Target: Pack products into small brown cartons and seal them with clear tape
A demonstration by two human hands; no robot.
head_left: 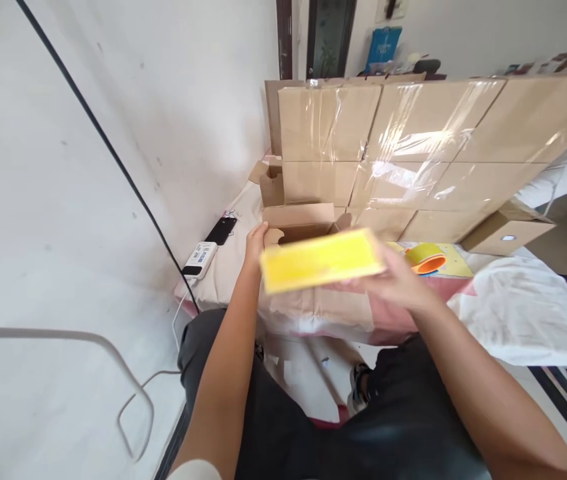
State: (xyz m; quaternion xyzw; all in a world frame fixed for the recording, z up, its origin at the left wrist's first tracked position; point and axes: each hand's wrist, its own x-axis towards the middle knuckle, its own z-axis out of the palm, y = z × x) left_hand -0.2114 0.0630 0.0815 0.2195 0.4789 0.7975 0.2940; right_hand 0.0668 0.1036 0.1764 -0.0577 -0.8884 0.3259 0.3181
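A flat yellow block-like box (323,260), blurred by motion, is gripped at its right end by my right hand (396,277). It hangs tilted in front of an open cardboard box (299,215) and hides much of that box's front. My left hand (256,245) holds the left side of the cardboard box, near its raised flap; some of its fingers are out of sight. What lies inside the box cannot be made out.
Taped cardboard boxes (328,127) form a wall behind. Orange and yellow-green rolls (426,259) lie to the right, near another carton (508,230) and white cloth (528,307). A phone (221,231) and white power bank (200,260) sit left. Another person's white sleeve (563,170) shows right.
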